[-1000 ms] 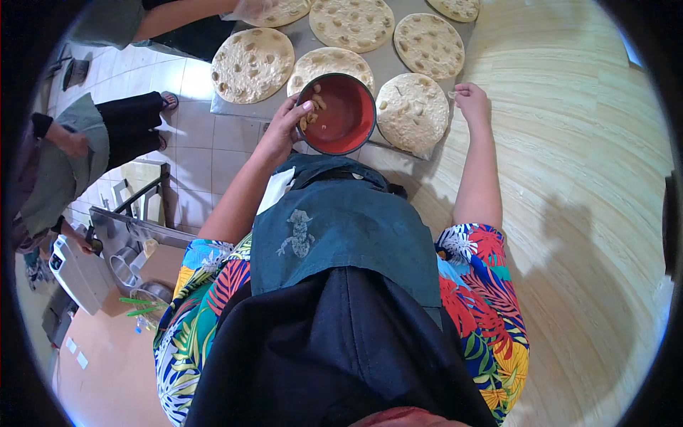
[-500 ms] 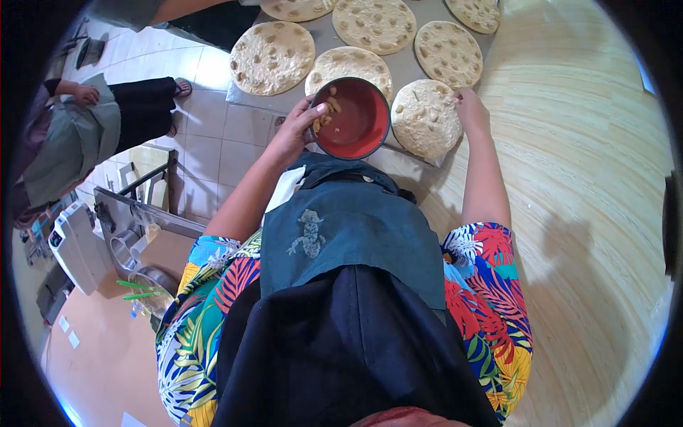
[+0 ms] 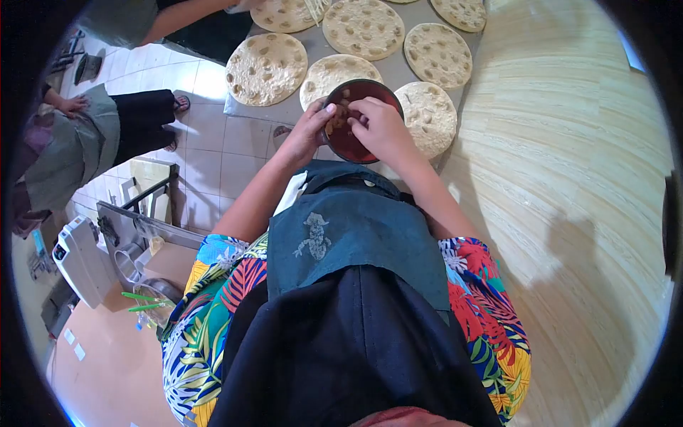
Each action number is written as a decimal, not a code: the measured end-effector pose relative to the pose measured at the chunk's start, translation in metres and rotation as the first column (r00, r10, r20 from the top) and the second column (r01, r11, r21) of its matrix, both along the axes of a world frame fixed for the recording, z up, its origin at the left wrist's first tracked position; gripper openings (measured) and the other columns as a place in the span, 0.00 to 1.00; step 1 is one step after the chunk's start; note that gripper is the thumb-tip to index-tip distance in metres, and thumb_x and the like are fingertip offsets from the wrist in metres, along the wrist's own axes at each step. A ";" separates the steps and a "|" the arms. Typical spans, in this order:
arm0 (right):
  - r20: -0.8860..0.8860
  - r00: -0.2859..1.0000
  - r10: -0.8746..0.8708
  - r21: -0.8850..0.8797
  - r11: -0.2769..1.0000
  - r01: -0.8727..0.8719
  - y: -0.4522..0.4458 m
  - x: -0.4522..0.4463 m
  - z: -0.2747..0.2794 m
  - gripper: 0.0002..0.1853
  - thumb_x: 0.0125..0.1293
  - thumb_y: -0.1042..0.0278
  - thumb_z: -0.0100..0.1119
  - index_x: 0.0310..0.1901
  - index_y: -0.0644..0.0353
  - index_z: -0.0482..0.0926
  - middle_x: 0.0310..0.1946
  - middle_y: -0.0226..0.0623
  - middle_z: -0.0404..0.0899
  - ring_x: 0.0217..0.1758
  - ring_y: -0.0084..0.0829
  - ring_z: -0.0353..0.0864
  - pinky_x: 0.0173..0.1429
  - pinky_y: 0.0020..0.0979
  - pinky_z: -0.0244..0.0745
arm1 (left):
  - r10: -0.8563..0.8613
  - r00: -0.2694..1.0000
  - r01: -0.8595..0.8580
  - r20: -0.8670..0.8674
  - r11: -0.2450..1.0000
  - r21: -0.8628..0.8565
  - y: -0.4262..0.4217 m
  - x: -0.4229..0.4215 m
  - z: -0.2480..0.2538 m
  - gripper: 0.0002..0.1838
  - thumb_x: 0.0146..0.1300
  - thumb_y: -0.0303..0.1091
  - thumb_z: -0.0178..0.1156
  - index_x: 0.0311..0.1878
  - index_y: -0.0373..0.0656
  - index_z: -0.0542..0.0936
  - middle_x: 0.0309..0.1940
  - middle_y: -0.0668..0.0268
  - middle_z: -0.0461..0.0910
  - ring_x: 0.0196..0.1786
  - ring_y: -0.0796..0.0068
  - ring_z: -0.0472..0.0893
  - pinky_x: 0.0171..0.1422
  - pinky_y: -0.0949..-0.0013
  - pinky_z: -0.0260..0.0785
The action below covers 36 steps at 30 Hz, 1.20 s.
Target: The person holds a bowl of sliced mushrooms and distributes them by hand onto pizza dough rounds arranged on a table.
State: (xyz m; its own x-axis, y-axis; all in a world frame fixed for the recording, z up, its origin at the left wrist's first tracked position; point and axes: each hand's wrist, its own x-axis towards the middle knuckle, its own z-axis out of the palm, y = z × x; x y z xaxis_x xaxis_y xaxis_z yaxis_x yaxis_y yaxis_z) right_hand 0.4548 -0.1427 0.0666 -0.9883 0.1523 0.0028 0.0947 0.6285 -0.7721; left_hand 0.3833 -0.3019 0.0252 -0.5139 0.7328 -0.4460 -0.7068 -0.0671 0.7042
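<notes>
My left hand [image 3: 304, 136] grips the left rim of a dark bowl [image 3: 350, 148] with a red inside, its thumb over the edge. Small tan-yellow pieces [image 3: 333, 127] lie along the bowl's left side. Over the bowl, my right hand [image 3: 384, 129] reaches in with curled fingers among the pieces; whether a piece is between the fingertips is hidden. Just right of the bowl lies a flat round dough [image 3: 435, 117] with a few pieces on it. Another dough round [image 3: 333, 72], partly covered by the bowl, carries more of them.
More topped dough rounds [image 3: 363, 28] lie on the grey tray [image 3: 249, 103]. A co-worker's arm [image 3: 186, 18] reaches in at top left, near pale strips [image 3: 315, 10]. Another person [image 3: 67, 142] stands at left. A white device [image 3: 80, 260] stands on the table [image 3: 107, 356].
My right hand has moved left from the right-hand dough round into the bowl. The bowl has shifted slightly right in view. Pale strips now show at the top beside the co-worker's arm.
</notes>
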 end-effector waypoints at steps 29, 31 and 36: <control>0.209 0.969 -0.131 -0.672 0.701 0.239 0.036 0.022 -0.009 0.07 0.60 0.80 0.59 0.41 0.68 0.80 0.34 0.37 0.83 0.36 0.24 0.82 0.40 0.23 0.77 | 0.008 0.999 -0.009 -0.042 1.000 -0.026 0.008 0.007 -0.012 0.35 0.62 0.53 0.58 0.66 0.43 0.62 0.55 0.63 0.70 0.56 0.72 0.74 0.53 0.65 0.73; 0.237 0.959 -0.154 -0.721 0.634 0.280 0.042 0.023 -0.003 0.07 0.60 0.80 0.59 0.41 0.68 0.80 0.36 0.39 0.83 0.36 0.25 0.82 0.40 0.23 0.78 | 0.008 0.999 -0.009 -0.035 0.999 -0.034 0.005 0.006 -0.010 0.35 0.62 0.53 0.58 0.66 0.43 0.62 0.56 0.63 0.70 0.56 0.73 0.74 0.52 0.66 0.74; 0.309 0.925 -0.222 -0.730 0.568 0.380 0.050 0.024 0.007 0.06 0.60 0.78 0.60 0.39 0.68 0.80 0.41 0.43 0.83 0.41 0.27 0.83 0.44 0.25 0.79 | 0.057 0.998 -0.058 -0.016 0.998 -0.027 0.001 0.008 -0.010 0.32 0.64 0.51 0.57 0.66 0.44 0.63 0.56 0.65 0.71 0.54 0.77 0.76 0.48 0.71 0.76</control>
State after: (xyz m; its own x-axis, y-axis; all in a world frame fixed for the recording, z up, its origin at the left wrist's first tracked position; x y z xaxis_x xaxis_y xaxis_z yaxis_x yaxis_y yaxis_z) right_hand 0.4793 -0.0925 0.0736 -0.8561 0.3079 -0.4151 0.3373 -0.2757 -0.9001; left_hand 0.3912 -0.3006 0.0149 -0.5618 0.6892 -0.4576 -0.6914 -0.0874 0.7172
